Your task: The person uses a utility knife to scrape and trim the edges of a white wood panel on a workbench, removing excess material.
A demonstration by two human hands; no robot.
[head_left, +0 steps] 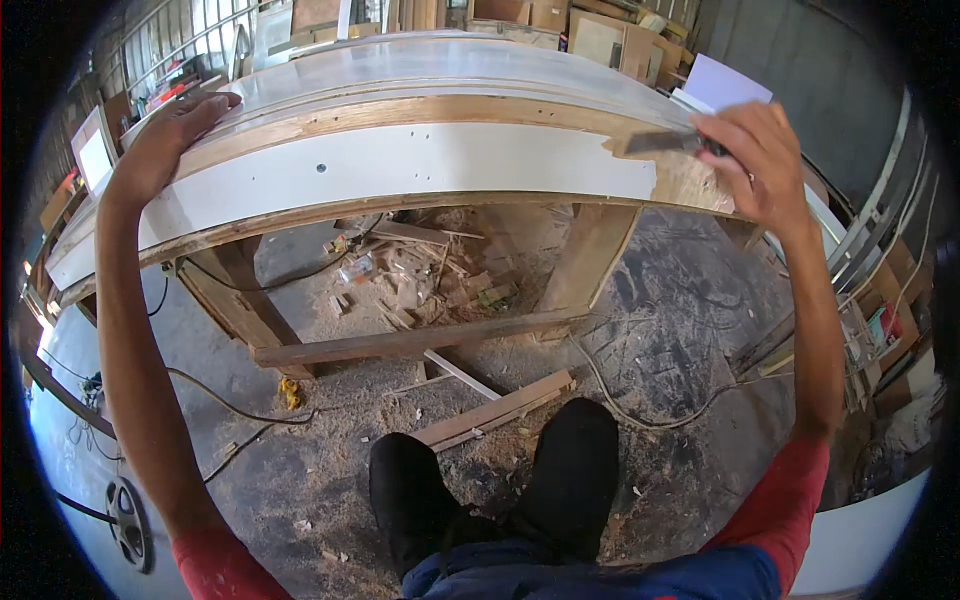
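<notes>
A large pale panel (430, 62) lies on a wooden workbench, with a wooden strip (400, 112) along its near edge. Below that strip runs a white facing (480, 158), which stops in a ragged line at the right, where bare wood (690, 180) shows. My right hand (755, 155) grips a scraper, slightly blurred, and its flat metal blade (655, 142) points left across the strip near the ragged end. At the far left, my left hand (180, 130) rests on the panel's edge, fingers stretched over the top; some are hidden.
Wood scraps (430, 270) and sawdust lie under the bench, behind a low wooden crossbar (420, 338). Loose offcuts (500, 408) lie by my feet. Cables (650, 420) trail over the floor. Boards (640, 50) lean at the back.
</notes>
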